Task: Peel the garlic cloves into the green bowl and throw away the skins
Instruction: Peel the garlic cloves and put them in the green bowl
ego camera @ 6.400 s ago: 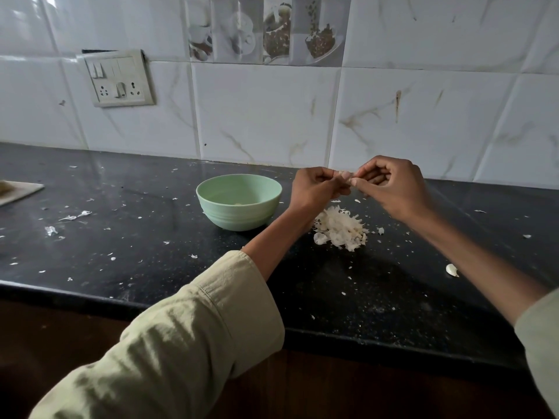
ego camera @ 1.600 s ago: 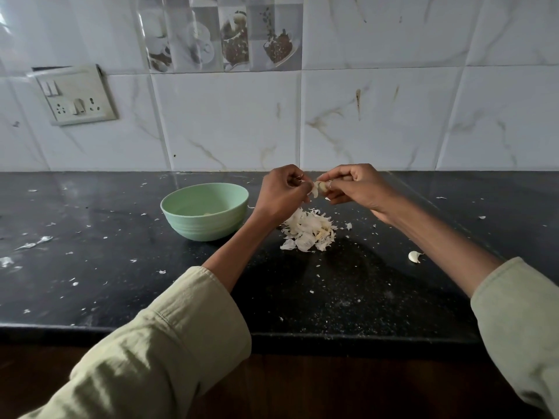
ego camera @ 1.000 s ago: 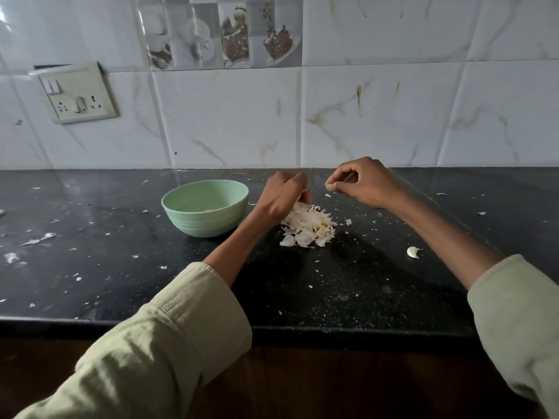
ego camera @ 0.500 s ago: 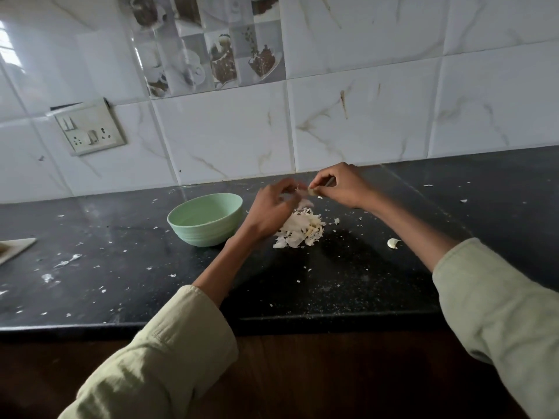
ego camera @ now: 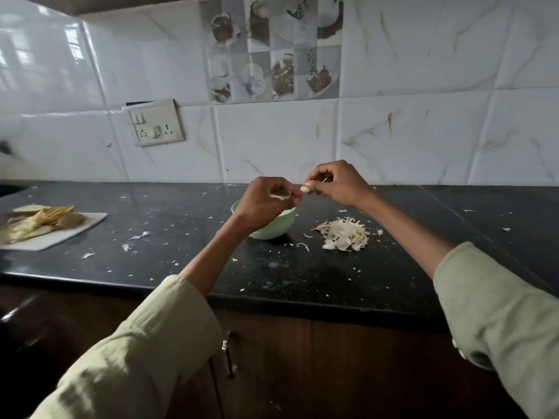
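My right hand (ego camera: 335, 184) pinches a pale garlic clove (ego camera: 305, 188) by its fingertips, held in the air just above the green bowl (ego camera: 272, 228). My left hand (ego camera: 263, 204) is in front of the bowl and hides much of it; its fingers pinch a thin strip of garlic skin (ego camera: 281, 196). The two hands are a little apart. A heap of white garlic skins (ego camera: 343, 234) lies on the black counter to the right of the bowl. The bowl's contents are hidden.
A white cutting board (ego camera: 57, 234) with sliced vegetables lies at the left. Skin flakes are scattered over the black counter (ego camera: 181, 246). A switch plate (ego camera: 157, 122) is on the tiled wall. Below the counter's front edge is a wooden cabinet with a handle (ego camera: 228, 355).
Both hands have shifted left from over the skin heap to over the bowl and drawn apart, the skin coming off in my left hand. The view has swung left, showing the cutting board.
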